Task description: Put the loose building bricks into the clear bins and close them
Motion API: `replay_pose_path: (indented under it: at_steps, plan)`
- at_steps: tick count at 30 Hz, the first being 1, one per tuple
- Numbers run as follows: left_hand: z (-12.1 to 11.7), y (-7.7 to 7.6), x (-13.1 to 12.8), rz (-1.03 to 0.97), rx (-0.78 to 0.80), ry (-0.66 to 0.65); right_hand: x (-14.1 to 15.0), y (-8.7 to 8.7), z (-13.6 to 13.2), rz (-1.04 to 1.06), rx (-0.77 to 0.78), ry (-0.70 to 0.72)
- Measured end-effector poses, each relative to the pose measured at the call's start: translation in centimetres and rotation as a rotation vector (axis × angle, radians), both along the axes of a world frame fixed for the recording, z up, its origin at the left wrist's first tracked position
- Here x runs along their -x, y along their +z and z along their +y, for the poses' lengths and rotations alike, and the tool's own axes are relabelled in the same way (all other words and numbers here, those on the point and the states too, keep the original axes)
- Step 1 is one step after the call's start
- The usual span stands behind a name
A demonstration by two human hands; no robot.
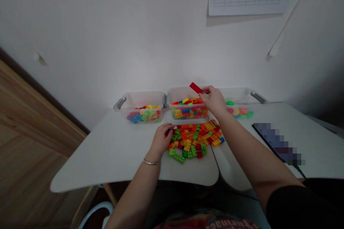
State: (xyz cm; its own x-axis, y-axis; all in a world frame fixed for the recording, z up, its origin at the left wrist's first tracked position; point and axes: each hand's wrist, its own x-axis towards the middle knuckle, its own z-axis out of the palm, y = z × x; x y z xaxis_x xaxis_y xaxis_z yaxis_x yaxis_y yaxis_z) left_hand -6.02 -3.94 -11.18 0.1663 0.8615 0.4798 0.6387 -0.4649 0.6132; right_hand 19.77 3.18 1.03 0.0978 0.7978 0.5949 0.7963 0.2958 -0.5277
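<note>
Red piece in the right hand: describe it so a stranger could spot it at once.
On the white desk, three clear plastic bins stand in a row by the wall. Over the middle bin, the right hand pinches a flat red brick. Unlike the chunky bricks below, it is long, thin and held aloft.

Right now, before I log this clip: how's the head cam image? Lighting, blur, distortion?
Head view: dim, flat light, brightest on the white wall, no hard glare; wide-angle bending stretches the white desk toward the edges; the pile of toy bricks and the red brick look slightly soft but readable; a pixelated patch hides something at right.
</note>
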Motion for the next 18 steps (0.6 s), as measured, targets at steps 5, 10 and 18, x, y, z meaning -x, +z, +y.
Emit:
replay_pose_path:
  at_steps: [5, 10, 18]
  plan:
    - [-0.4, 0.3, 0.0, 0.018, 0.019, -0.026, 1.0, 0.4, 2.8, -0.146, 0.311, -0.075]
    - [-0.7, 0.8, -0.2, 0.036, 0.034, -0.06, 1.2, 0.0, 3.5, -0.153, 0.409, -0.095]
    - [-0.6, 0.7, -0.2, 0.031, 0.008, -0.078, 1.0, -0.5, 3.0, -0.127, 0.301, -0.071]
